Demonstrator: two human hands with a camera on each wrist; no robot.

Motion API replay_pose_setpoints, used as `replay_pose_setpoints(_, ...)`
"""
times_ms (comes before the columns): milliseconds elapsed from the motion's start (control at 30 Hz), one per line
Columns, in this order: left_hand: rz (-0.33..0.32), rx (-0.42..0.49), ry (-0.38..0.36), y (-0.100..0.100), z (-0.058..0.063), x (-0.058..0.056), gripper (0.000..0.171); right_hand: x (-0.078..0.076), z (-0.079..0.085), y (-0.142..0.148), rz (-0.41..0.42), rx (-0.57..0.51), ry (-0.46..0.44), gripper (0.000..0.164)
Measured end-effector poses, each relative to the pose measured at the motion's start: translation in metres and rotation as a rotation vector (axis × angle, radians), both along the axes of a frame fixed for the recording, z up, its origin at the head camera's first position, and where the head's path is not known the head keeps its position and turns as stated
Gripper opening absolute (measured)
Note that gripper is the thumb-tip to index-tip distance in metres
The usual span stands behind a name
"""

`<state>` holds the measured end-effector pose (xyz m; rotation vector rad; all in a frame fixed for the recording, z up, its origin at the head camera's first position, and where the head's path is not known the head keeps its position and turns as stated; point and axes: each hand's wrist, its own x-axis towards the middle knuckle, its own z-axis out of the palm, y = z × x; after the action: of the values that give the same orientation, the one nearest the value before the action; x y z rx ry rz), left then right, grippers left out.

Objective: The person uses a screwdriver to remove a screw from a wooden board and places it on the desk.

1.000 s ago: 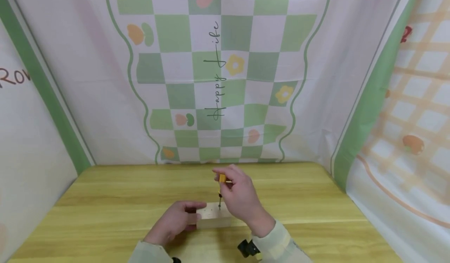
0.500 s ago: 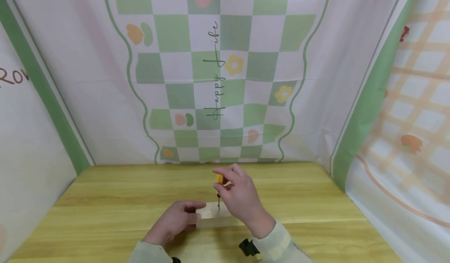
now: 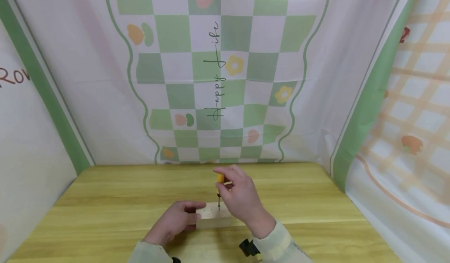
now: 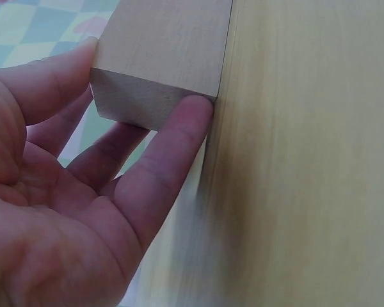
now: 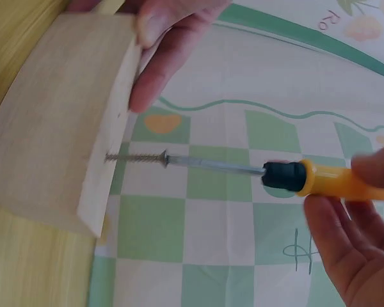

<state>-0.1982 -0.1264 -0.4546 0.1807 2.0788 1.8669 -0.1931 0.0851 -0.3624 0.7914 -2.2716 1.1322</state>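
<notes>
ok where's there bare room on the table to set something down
Bare table shows left of the left hand, right of the right hand, and beyond the wooden block up to the checkered cloth. It's crowded at the near middle, where both hands, block, screwdriver and screw cluster.

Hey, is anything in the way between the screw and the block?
Nothing visible: the tip of the screw meets the top of the block. The screwdriver in the right hand is at the screw's head, and the left hand grips the block's left end, clear of the screw.
</notes>
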Motion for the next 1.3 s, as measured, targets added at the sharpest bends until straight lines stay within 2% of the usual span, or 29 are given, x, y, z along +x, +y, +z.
replay_pose_setpoints(200, 0.004, 0.011, -0.006, 0.0010, -0.0006, 0.0003, 0.036, 0.0010, -0.0001, 0.0012, 0.010, 0.014, -0.026, 0.043)
replay_pose_setpoints(467, -0.003, 0.007, -0.005, 0.0005, -0.0001, 0.0008, 0.036, -0.0003, -0.0012, 0.0012, -0.020, 0.010, 0.047, 0.038)
replay_pose_setpoints(700, -0.011, -0.004, -0.001, -0.0007, 0.0018, 0.0020, 0.036, 0.0010, -0.0003, 0.0009, -0.006, 0.006, 0.018, 0.039)
replay_pose_setpoints(900, -0.015, -0.001, 0.005, -0.0013, 0.0019, 0.0011, 0.036, 0.0009, -0.0001, -0.0007, 0.003, 0.013, 0.043, 0.040)
replay_pose_setpoints(1067, -0.011, -0.002, 0.006, -0.0010, 0.0020, 0.0012, 0.035, 0.0006, -0.0005, -0.0011, 0.027, 0.010, 0.010, 0.043)
replay_pose_setpoints(1300, -0.009, -0.006, -0.004, -0.0011, 0.0008, 0.0004, 0.036, -0.0002, -0.0002, -0.0012, -0.021, 0.042, 0.042, 0.038)
